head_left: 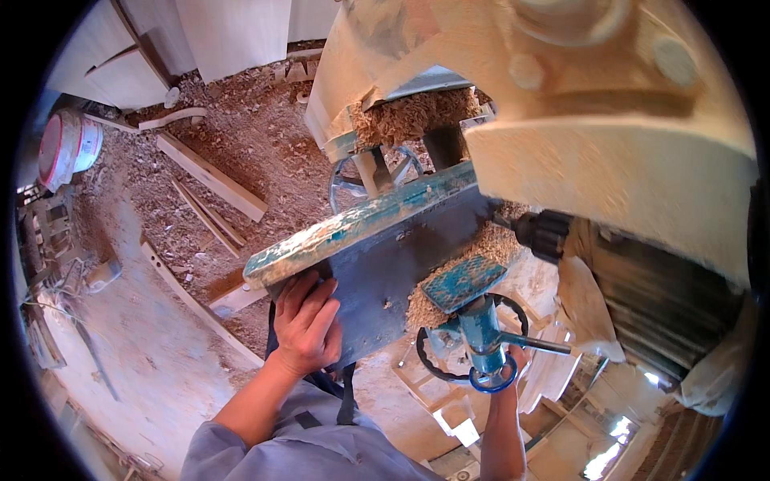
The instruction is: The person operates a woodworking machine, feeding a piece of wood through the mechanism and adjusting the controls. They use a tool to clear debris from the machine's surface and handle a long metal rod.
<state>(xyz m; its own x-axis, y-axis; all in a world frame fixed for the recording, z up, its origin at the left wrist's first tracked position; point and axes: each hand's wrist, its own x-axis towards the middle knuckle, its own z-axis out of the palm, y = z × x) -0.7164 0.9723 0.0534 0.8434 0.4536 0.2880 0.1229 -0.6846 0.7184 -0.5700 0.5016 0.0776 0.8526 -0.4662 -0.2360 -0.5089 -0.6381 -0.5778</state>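
Observation:
My left hand (307, 329) is at the near left end of a dark metal machine table (385, 280), its fingers curled over the edge beside a worn teal fence (361, 220). Its thumb is out of sight. My right hand (517, 365) is at the right rim of a black handwheel (427, 361) below the table, partly hidden by a teal clamp (481, 329) with a small blue wheel (493, 375) and a metal lever (537, 344). Its fingers seem closed on the rim. Beyond the table, a black drill chuck (541, 234) holds a bit (504, 220) pointing at the table.
Pale, dust-covered machine housing (609, 176) fills the upper right. Wood shavings (417, 116) heap on the machine and litter the floor. Left lie a wooden beam (212, 176) and thin strips (207, 216); a white-and-red bucket (68, 148) stands farther off. Wooden frames (425, 393) are below right.

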